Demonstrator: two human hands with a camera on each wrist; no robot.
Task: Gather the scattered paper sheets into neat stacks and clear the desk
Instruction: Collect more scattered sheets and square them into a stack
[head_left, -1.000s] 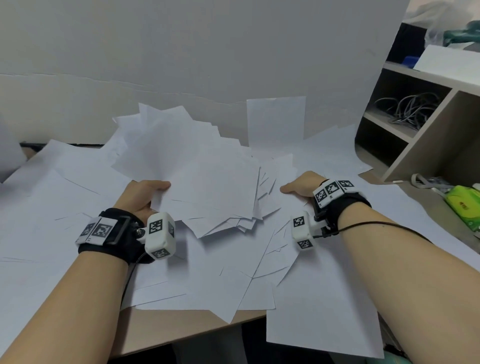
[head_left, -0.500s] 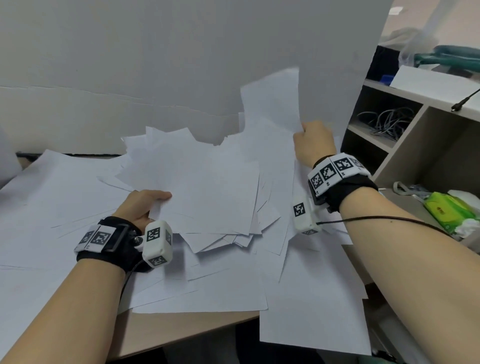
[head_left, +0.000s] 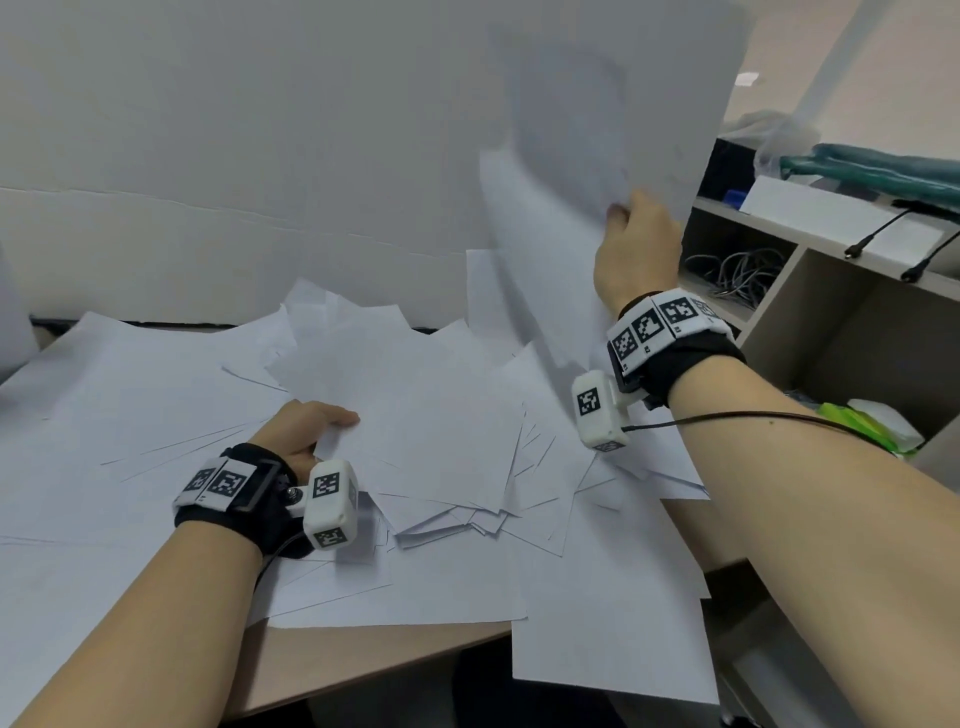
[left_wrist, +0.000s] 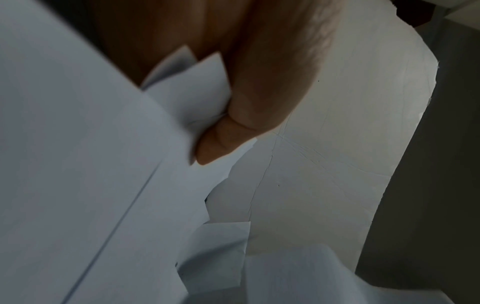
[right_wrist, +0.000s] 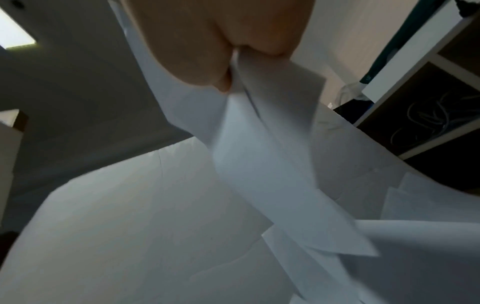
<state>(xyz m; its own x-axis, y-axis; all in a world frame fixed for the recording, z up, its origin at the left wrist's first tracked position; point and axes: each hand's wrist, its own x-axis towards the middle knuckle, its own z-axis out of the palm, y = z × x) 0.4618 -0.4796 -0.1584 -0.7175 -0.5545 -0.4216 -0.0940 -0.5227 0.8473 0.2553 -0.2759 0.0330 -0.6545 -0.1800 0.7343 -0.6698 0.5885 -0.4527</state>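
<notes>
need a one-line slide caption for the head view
Right hand lifts sheets off the paper-strewn desk while the left hand grips a fanned pile.

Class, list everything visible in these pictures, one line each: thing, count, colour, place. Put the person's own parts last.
Loose sheets: many, white, scattered over the desk.
Gathered pile: one, white, desk centre, gripped at its left edge.
Lifted sheets: a few, white, raised at right.
Desk: one, tan.
Shelf unit: one, beige, right.
Cables: a bundle, grey, in the shelf.
Left hand: gripping the pile.
Right hand: pinching the lifted sheets.
</notes>
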